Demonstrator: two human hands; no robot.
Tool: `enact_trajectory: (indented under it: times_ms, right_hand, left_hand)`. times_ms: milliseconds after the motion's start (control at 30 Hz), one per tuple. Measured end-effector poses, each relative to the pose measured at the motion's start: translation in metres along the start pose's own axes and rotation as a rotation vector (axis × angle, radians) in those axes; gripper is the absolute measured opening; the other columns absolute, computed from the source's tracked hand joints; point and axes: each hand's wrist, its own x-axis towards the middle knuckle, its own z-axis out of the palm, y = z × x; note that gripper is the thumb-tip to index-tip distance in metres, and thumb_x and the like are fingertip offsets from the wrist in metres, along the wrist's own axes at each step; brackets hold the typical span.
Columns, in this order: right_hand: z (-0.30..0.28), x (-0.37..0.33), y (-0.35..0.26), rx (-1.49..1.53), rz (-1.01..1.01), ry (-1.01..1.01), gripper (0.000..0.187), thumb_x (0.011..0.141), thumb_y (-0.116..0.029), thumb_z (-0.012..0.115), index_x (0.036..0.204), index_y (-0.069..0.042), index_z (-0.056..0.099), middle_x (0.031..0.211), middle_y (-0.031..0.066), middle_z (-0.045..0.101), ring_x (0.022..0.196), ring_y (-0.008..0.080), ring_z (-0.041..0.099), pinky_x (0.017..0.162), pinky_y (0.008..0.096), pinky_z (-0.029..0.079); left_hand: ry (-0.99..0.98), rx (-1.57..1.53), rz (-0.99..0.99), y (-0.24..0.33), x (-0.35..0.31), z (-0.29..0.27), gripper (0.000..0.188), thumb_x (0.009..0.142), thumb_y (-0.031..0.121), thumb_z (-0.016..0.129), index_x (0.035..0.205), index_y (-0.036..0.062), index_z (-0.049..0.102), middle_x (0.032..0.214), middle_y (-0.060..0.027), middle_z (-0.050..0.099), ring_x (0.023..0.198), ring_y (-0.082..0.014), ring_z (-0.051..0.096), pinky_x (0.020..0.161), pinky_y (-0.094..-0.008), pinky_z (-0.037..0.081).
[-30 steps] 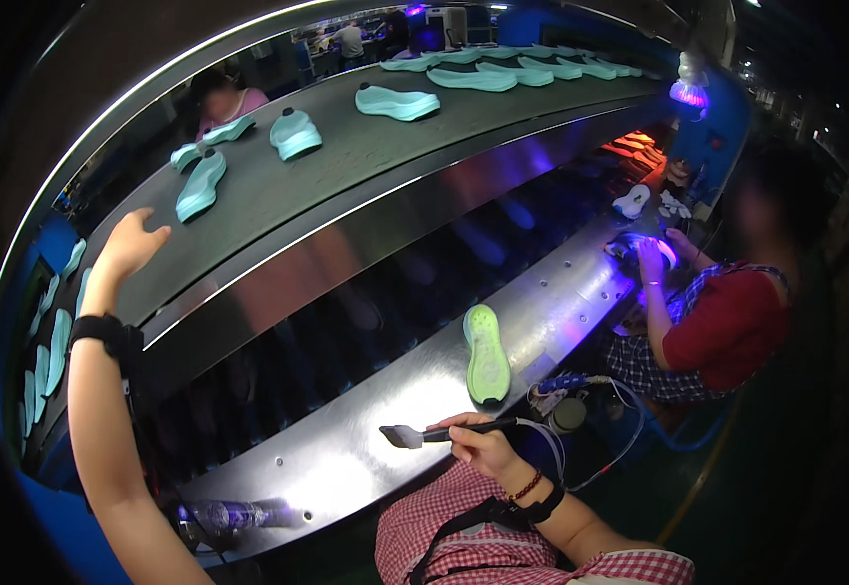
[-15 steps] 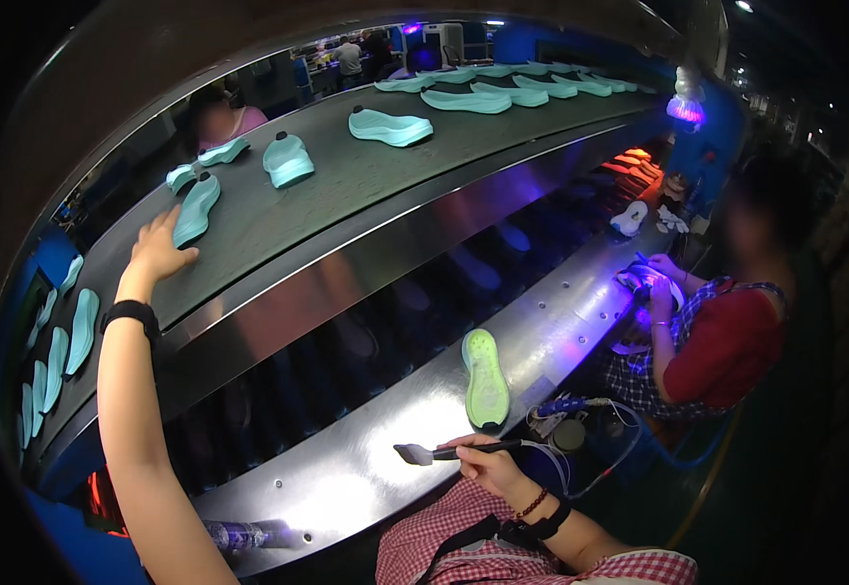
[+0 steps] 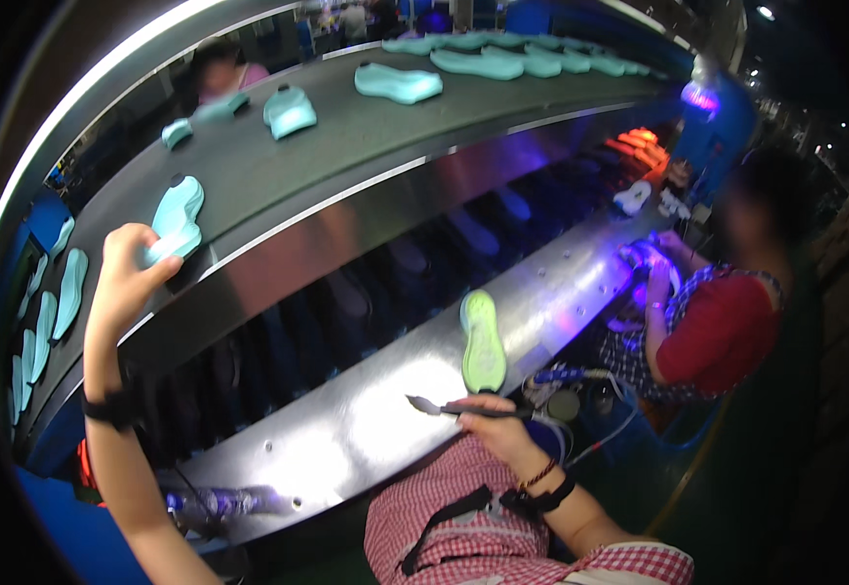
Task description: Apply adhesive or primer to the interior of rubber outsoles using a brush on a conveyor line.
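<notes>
My left hand (image 3: pixel 130 273) is closed on the near end of a teal shoe sole (image 3: pixel 179 213) at the conveyor belt's near edge, thumb on one side and fingers on the other. The sole's dark-tipped end points away from me. In my right hand (image 3: pixel 497 429) is a brush (image 3: pixel 426 406) with a dark handle, its bristles pointing left above the metal ledge (image 3: pixel 327 448). Just beyond that hand, a yellow-green sole (image 3: pixel 484 341) lies on the ledge with its dark-tipped end nearest me.
More teal soles (image 3: pixel 398 84) lie along the dark conveyor belt (image 3: pixel 336 146). Under it is a dark slot holding several soles. A co-worker in a red top (image 3: pixel 722 331) handles a shoe on the right. A clear bottle (image 3: pixel 224 502) lies at the ledge's left end.
My left hand has closed on the teal sole and drawn it toward me, to the belt's near edge. My right hand has risen slightly with the brush. The view has shifted a little.
</notes>
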Motion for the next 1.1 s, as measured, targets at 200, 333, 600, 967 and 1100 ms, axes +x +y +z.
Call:
enact_trajectory:
  times_ms: [200,333,600,967,1100]
  right_hand:
    - [0.008,0.017,-0.005,0.035,0.005,0.034,0.022,0.076,0.002,0.063,0.098,0.003,0.061,0.089,0.0063,0.064,0.074,0.008,0.054,0.067,0.0194,0.043]
    - [0.015,0.015,-0.016,0.054,-0.064,0.03,0.021,0.077,0.0,0.063,0.098,0.002,0.061,0.088,0.005,0.064,0.075,0.0063,0.053,0.069,0.0185,0.041]
    - [0.036,0.009,-0.018,0.106,-0.027,0.04,0.022,0.076,-0.003,0.063,0.096,0.005,0.062,0.081,0.0053,0.063,0.07,0.0079,0.054,0.065,0.0196,0.042]
    - [0.104,0.011,0.003,-0.201,0.006,-0.34,0.02,0.075,-0.003,0.066,0.094,0.003,0.063,0.087,0.008,0.065,0.079,0.0108,0.061,0.072,0.0214,0.048]
    - [0.122,0.009,0.004,-0.465,-0.165,-0.371,0.019,0.075,-0.007,0.066,0.093,0.0,0.065,0.087,0.0085,0.066,0.08,0.0113,0.06,0.073,0.023,0.047]
  left_hand:
    - [0.796,-1.383,-0.679,0.043,-0.119,0.042,0.033,0.086,0.014,0.045,0.113,-0.0048,0.043,0.104,-0.0116,0.051,0.1,-0.02,0.051,0.089,-0.0356,0.041]
    - [0.224,-1.9,-0.72,0.02,-0.21,0.072,0.047,0.078,0.009,0.055,0.12,-0.0067,0.039,0.111,-0.0194,0.053,0.099,-0.0248,0.057,0.095,-0.0444,0.04]
    - [-0.456,-2.665,-0.674,0.134,-0.329,0.18,0.091,0.075,0.057,0.057,0.135,-0.0021,0.023,0.128,-0.0248,0.039,0.115,-0.0439,0.042,0.095,-0.06,0.033]
    - [-0.136,-2.527,-0.975,0.186,-0.279,0.156,0.077,0.082,0.069,0.02,0.126,0.0093,0.042,0.108,-0.0179,0.056,0.092,-0.036,0.057,0.08,-0.0486,0.047]
    - [0.111,-2.359,-1.097,0.195,-0.284,0.172,0.071,0.084,0.065,0.02,0.124,0.0114,0.041,0.109,-0.0128,0.055,0.097,-0.0271,0.056,0.087,-0.0424,0.044]
